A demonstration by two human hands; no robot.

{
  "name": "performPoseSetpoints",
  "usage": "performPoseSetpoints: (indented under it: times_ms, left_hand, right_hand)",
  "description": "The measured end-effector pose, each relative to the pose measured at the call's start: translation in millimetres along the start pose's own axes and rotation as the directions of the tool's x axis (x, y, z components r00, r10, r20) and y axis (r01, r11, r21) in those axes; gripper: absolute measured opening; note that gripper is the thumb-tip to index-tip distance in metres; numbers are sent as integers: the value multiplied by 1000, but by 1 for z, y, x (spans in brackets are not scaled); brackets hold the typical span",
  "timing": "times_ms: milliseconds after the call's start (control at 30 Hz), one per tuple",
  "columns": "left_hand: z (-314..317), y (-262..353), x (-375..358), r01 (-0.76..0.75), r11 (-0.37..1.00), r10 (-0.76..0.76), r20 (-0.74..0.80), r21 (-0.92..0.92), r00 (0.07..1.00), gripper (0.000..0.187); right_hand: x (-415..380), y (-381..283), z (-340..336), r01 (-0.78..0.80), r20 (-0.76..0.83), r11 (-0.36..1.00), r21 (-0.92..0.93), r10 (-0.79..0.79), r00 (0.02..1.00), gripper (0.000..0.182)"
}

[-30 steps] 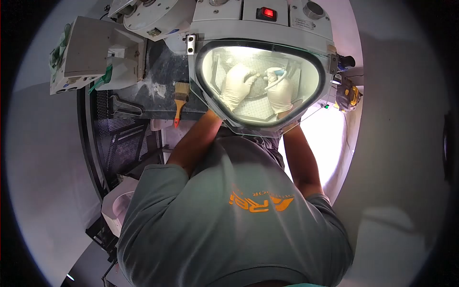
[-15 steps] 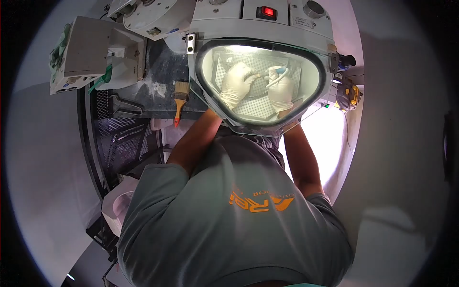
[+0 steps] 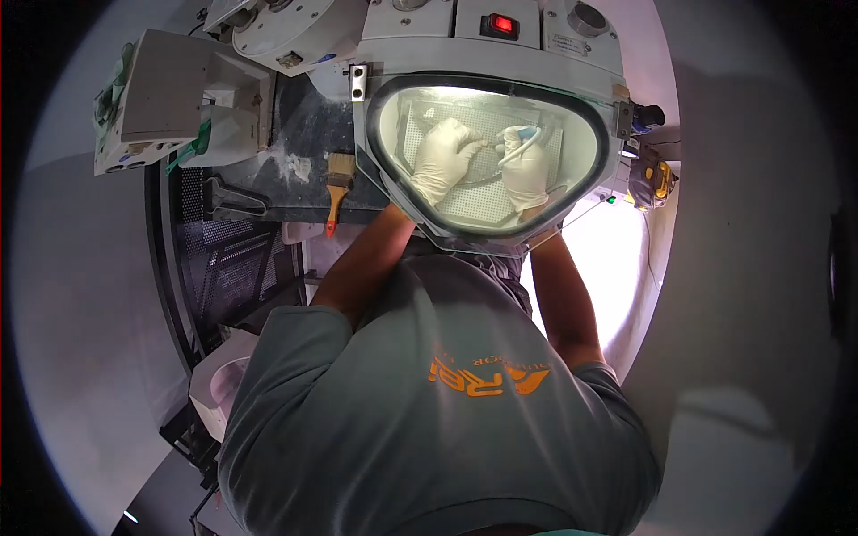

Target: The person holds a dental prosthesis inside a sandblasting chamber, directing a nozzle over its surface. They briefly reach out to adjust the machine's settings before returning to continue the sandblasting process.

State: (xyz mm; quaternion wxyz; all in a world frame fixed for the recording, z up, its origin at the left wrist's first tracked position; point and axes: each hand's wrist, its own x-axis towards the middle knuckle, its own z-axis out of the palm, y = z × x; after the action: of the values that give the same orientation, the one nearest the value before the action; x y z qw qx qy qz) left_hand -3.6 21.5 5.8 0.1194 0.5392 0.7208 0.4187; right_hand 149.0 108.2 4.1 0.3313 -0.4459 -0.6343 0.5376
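Through the window of a lit sandblasting cabinet (image 3: 490, 80) I see both my hands in white gloves above a perforated grate (image 3: 483, 198). My left hand (image 3: 442, 161) is closed in a pinch, its fingertips towards the middle; whatever they hold is too small to make out. Facing it, my right hand (image 3: 525, 174) grips a blasting pen (image 3: 525, 134) with a blue section and a pale hose curving over the fingers. The pen's tip points left, close to my left fingertips. Both forearms enter the cabinet from below.
A red lit switch (image 3: 500, 25) and a knob (image 3: 587, 17) sit on the cabinet's top. On the dark, dusty bench to the left lies a flat paintbrush (image 3: 337, 192). A white box-shaped machine (image 3: 165, 103) stands further left. A yellow-and-black tool (image 3: 652, 179) is at the right.
My left fingertips have turned slightly, and the small pale piece seen at them before is now harder to see. My right hand stays almost in place with the pen.
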Motion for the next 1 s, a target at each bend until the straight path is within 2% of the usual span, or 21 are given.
performPoseSetpoints:
  times_ms: [100,133,233,333,567,600,633,833,1000]
  left_hand:
    - [-1,2,0,10,1000,-10,-1,-13,1000,16]
    - [-1,2,0,8,1000,-8,3,-14,1000,16]
    - [-1,0,0,-6,1000,6,6,-9,1000,16]
    - [-1,2,0,8,1000,-8,13,-8,1000,17]
    - [2,-3,-1,-36,999,35,-12,-11,999,19]
    - [1,-1,-1,22,1000,-22,17,-3,1000,18]
    - [0,0,0,15,1000,-15,16,11,1000,19]
    - [2,-2,-1,-35,999,35,-12,-9,999,19]
    - [1,-3,-3,14,998,-14,10,-58,1000,18]
  right_hand:
    - [-2,-5,1,54,-8,999,-6,-54,999,27]
    - [1,7,2,147,-5,989,-15,-147,989,24]
    - [1,11,2,70,-2,998,10,-70,998,23]
    - [0,7,0,68,10,997,-32,-68,998,23]
    - [1,10,0,133,14,989,-72,-132,991,22]
    - [2,13,1,141,9,985,-97,-141,990,22]
    - [3,16,2,149,3,981,-121,-149,989,22]
    - [1,13,2,107,0,992,-70,-108,994,20]
    - [0,11,2,100,-2,994,-45,-100,995,17]
